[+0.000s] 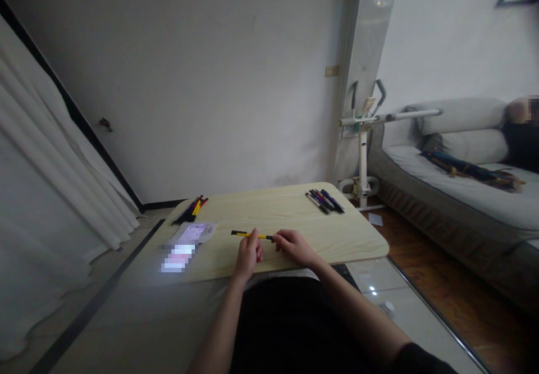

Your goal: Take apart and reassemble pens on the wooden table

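Note:
A yellow pen (264, 236) with dark ends lies level between my hands, above the near part of a light wooden table (256, 211). My left hand (249, 253) is closed around its middle, thumb on top. At the pen's right dark end, the fingertips of my right hand (293, 246) are pinched together. On the left of the table rests a bunch of pens (192, 211), some yellow, red and dark. Several more pens (325, 201), dark, blue and whitish, lie side by side at the back right.
A clear plastic packet (206, 232) and a bright, blurred-out phone-like screen (179, 257) lie at the table's left. Beyond the right side stand a white exercise machine (362, 138) and a grey sofa (404, 166), with a person (522, 138) at its far end. White curtains (54, 183) hang left.

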`<state>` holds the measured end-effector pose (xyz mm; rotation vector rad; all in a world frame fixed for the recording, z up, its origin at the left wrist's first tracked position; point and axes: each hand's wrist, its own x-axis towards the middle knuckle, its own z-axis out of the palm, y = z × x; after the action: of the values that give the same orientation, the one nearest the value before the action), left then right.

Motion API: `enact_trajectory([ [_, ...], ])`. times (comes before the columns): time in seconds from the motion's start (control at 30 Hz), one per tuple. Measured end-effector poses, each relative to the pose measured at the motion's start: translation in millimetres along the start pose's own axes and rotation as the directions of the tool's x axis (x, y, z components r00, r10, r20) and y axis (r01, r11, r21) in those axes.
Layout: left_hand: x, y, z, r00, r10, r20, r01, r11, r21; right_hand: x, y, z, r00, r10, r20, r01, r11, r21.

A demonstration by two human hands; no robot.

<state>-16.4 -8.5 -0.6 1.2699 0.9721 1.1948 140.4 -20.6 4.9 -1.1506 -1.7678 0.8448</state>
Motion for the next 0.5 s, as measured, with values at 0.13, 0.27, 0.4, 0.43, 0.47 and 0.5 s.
enact_trajectory([
  [0.13,0,0,0.2,1.000,0.000,-0.004,0.000,1.000,0.005,0,1,-1,1.000,-0.022,-0.004,0.022,1.000,-0.020],
  [0.27,1,0,0.3,1.000,-0.004,-0.006,0.005,1.000,0.029,0,3,0,1.000,-0.021,-0.005,0.021,1.000,-0.004],
  [0.4,0,2,0.7,1.000,0.001,-0.011,-0.001,0.999,0.033,1,9,3,0.999,-0.007,-0.032,0.009,0.999,0.045],
  [0.43,0,2,0.8,1.000,0.004,-0.011,-0.004,0.999,0.038,1,10,4,0.999,-0.005,-0.039,0.008,0.999,0.054],
  [0.47,0,2,0.9,1.000,0.006,-0.009,-0.006,0.999,0.045,1,11,4,0.999,-0.004,-0.044,0.007,0.998,0.061],
  [0.5,0,2,0.9,1.000,0.008,-0.008,-0.007,0.999,0.051,1,12,4,0.999,-0.003,-0.047,0.007,0.998,0.066],
])
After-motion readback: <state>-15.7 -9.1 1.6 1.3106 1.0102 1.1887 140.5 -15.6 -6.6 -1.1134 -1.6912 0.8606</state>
